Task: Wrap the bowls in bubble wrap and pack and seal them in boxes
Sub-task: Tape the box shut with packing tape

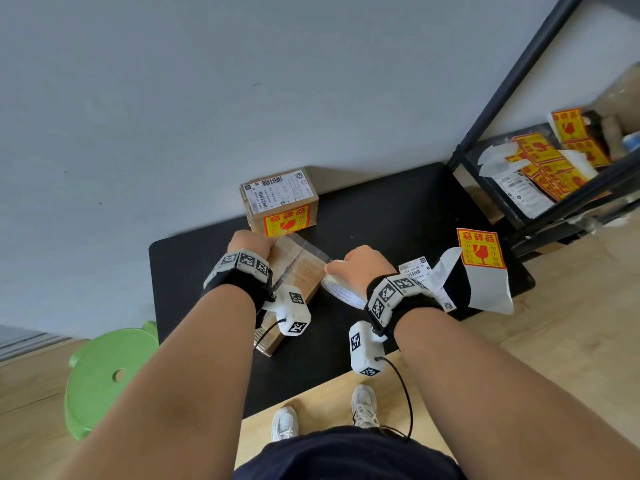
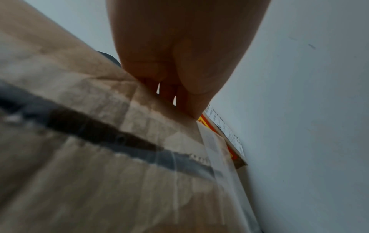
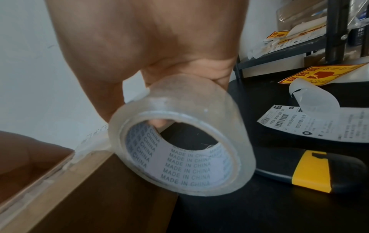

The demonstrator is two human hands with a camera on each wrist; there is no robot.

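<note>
A brown cardboard box [image 1: 301, 271] lies on the black table [image 1: 398, 209], its flaps closed. My left hand [image 1: 251, 245] curls its fingers [image 2: 169, 93] over the box's far edge [image 2: 99, 110] and holds it down. My right hand [image 1: 346, 268] grips a roll of clear tape [image 3: 179, 141] just right of the box. A strip of clear tape [image 1: 308, 249] runs from the roll across the box top toward the left hand. Behind stands a sealed box [image 1: 278, 202] with a shipping label and a yellow fragile sticker. No bowl or bubble wrap shows.
A black-and-yellow utility knife [image 3: 309, 170], a shipping label [image 3: 311, 124] and a fragile sticker [image 1: 481, 249] with curled backing lie on the table's right side. A black shelf rack [image 1: 554, 174] holds more stickers at right. A green stool [image 1: 110, 372] stands at left.
</note>
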